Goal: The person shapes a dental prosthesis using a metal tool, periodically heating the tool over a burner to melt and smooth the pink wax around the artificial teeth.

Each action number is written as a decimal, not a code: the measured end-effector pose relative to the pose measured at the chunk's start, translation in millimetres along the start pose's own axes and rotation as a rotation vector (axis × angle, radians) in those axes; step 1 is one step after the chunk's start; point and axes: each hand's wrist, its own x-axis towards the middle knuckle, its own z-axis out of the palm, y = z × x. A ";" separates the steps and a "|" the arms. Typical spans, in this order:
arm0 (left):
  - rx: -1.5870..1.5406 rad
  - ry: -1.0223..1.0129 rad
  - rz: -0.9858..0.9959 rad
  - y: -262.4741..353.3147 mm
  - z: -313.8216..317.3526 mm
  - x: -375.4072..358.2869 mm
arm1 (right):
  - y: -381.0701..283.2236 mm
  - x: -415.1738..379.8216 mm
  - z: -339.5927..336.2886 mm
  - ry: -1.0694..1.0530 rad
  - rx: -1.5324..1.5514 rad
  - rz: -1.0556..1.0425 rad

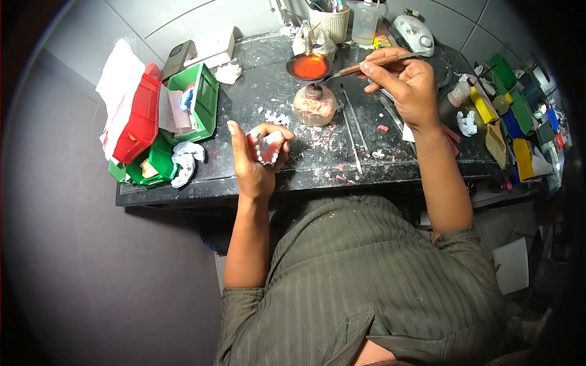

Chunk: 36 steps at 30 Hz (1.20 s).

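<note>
My left hand is closed around a denture with pink base and white teeth, held over the bench's front edge. In my right hand, raised over the bench, is a wax knife with a brown handle, pinched between thumb and fingers. Its dark tip points left, close beside a round dark pan of glowing orange-red melted wax. Just in front of the pan stands a glass spirit lamp with a dark top and pink residue on it.
Two slim metal tools lie among pink and white scraps on the black bench. Red and green bins stand left. Behind are a woven cup and a plastic bottle. More bins crowd the right.
</note>
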 end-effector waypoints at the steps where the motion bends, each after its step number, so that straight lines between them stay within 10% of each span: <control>1: -0.001 0.000 -0.001 -2.0 -0.4 1.5 | -0.7 -0.1 0.0 0.000 -0.001 0.001; 36: -0.025 -0.165 0.211 -14.7 -4.5 2.0 | -7.6 -3.9 -6.4 -0.058 -0.021 -0.080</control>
